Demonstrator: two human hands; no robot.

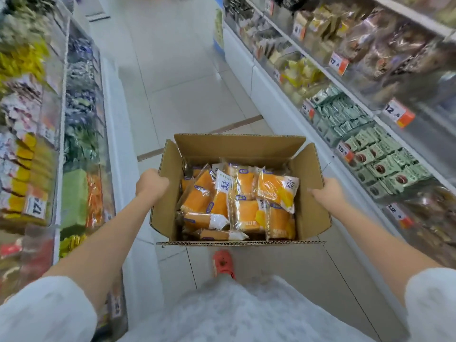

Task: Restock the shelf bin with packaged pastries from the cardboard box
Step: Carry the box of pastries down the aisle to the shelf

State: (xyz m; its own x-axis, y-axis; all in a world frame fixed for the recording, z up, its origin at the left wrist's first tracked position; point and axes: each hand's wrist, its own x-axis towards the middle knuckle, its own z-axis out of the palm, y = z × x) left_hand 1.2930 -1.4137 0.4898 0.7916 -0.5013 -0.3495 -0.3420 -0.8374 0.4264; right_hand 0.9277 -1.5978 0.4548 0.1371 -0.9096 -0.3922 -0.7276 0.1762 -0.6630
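An open cardboard box [309, 208] is carried in front of me above the aisle floor, flaps up. Several packaged pastries [237, 198] in clear orange-and-white wrappers fill it. My left hand [150, 185] grips the box's left side, fingers curled at the flap. My right hand [329, 191] holds the right side, fingers wrapped round the wall. Which shelf bin belongs to these pastries cannot be told from this view.
Shelves with clear bins of wrapped snacks line both sides: green packs [375, 154] on the right, yellow and green packs [74, 196] on the left. Orange price tags [398, 116] hang on the right shelf edges. The white tiled aisle [177, 70] runs ahead. My orange shoe [223, 264] shows below the box.
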